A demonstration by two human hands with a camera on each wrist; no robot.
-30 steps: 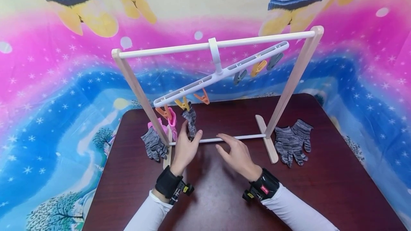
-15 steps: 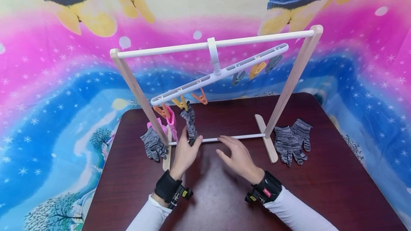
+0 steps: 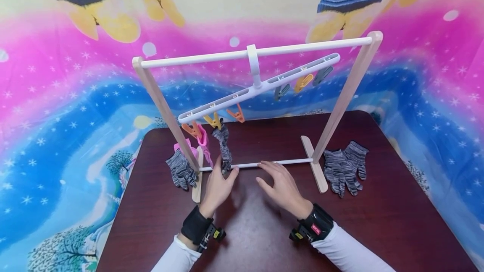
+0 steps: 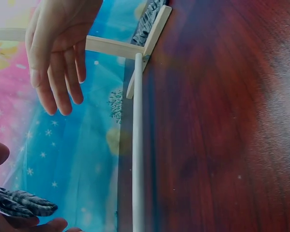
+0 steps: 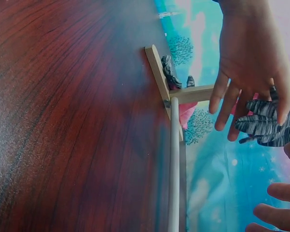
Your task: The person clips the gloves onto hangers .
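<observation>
A grey-black knit glove [image 3: 224, 148] hangs from a yellow clothespin [image 3: 213, 121] on the white hanger [image 3: 223, 100]. My left hand [image 3: 218, 188] is at the glove's lower end, thumb and fingers spread on either side of it. In the right wrist view, the glove [image 5: 268, 123] shows between the thumb and straight fingers of my left hand [image 5: 253, 53]. My right hand [image 3: 282, 188] holds nothing, its fingers extended close to the lower white rod [image 3: 245, 166]. Left of the hanging glove, something pink [image 3: 203, 142] hangs from an orange clothespin [image 3: 192, 129].
The hanger hooks over the top rod [image 3: 310, 48] of a wooden-sided rack [image 3: 345, 100]. Another orange clothespin [image 3: 236, 114] and several on the right side hang without cloth. Grey gloves lie on the dark table [image 3: 257, 230], one [image 3: 181, 171] left, others [image 3: 344, 167] right. Printed cloth covers the walls.
My left hand has slid down the hanging glove to its lower end, and more of the glove shows above it. The hanger has tilted slightly. My right hand has hardly moved.
</observation>
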